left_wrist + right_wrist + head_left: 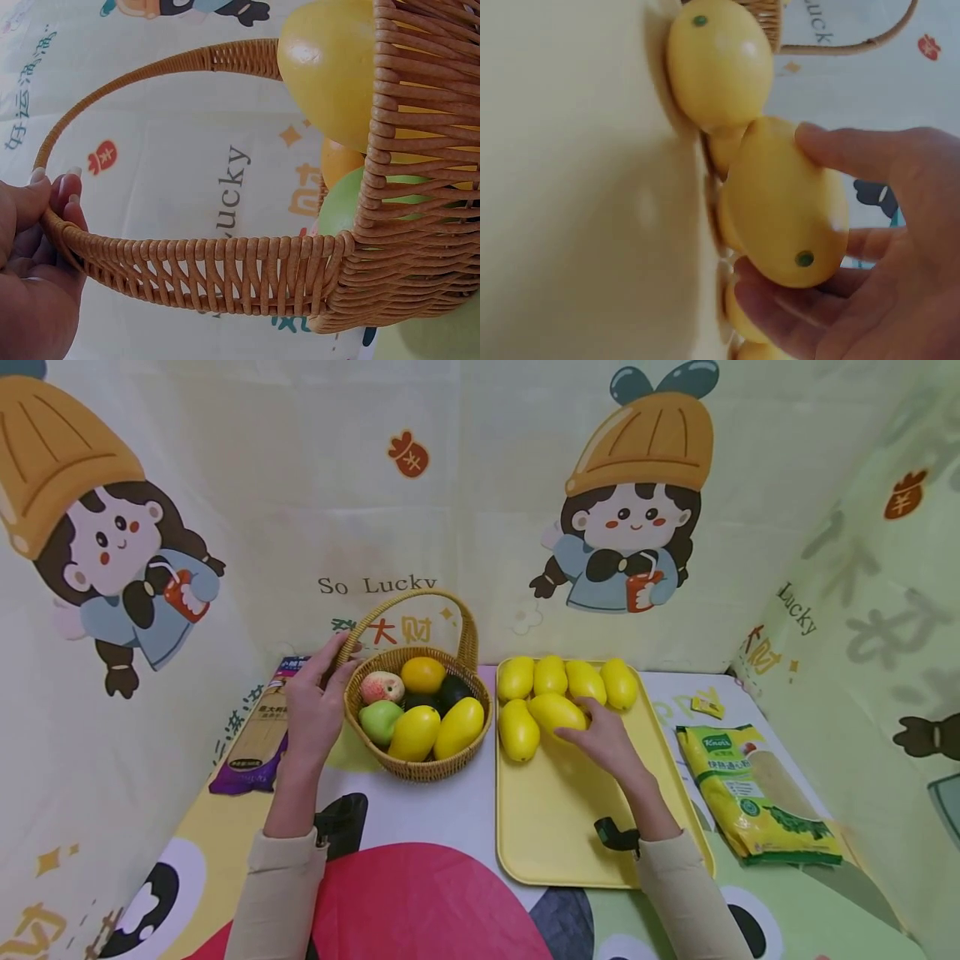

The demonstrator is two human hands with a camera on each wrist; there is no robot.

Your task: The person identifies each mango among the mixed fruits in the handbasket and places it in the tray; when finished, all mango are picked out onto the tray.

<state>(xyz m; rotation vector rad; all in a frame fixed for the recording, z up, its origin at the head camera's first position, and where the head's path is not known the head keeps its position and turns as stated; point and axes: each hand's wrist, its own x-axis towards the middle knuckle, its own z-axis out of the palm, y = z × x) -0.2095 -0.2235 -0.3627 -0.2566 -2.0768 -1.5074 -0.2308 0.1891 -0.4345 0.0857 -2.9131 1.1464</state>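
My left hand (313,700) holds the handle (202,274) of a wicker basket (420,770), thumb and fingertips curled round it in the left wrist view. Inside the basket lie two yellow mangoes (415,733), a green fruit (380,722), a peach (382,687), an orange fruit (423,675) and dark fruit (454,693). Over the yellow tray (570,827), my right hand (609,739) grips a mango (787,202) between thumb and fingers. It is tilted beside another mango (518,731). Behind it, several more mangoes (550,677) form a row along the tray's far edge.
A purple-ended pack of noodles (251,739) lies left of the basket. Right of the tray are a yellow Knorr bag (757,793) and a small yellow packet (707,707). A printed cloth covers the table, and printed sheets stand behind and at the sides.
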